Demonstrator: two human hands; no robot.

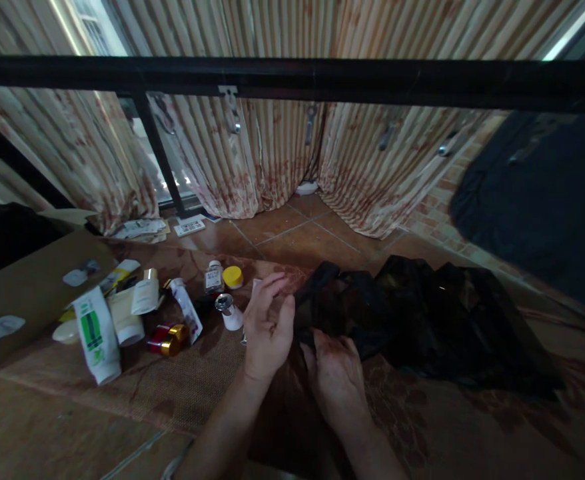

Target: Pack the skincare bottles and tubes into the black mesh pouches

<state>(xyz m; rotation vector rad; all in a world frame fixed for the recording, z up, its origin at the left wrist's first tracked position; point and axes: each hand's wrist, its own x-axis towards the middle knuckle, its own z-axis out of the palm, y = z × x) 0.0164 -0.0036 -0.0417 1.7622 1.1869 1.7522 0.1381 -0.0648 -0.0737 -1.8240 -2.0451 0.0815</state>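
Observation:
A black plastic bag (pixel 422 320) lies spread across the right half of the patterned cloth. My right hand (pixel 336 373) grips its near left edge with curled fingers. My left hand (pixel 267 327) is raised beside the bag's left end, fingers apart and palm turned to the right; I see nothing held in it. Just left of that hand stands a white bottle with a silver cap (pixel 229 313). Behind it are a small clear labelled bottle (pixel 214 277) and a yellow-lidded jar (pixel 232 277).
Tubes and bottles lie at the left, among them a white-green tube (pixel 96 337), a gold-capped red bottle (pixel 167 339) and a white tube (pixel 186 310). A cardboard box (pixel 37 293) stands at the far left. A dark bar (pixel 292 80) crosses before striped curtains (pixel 272 153).

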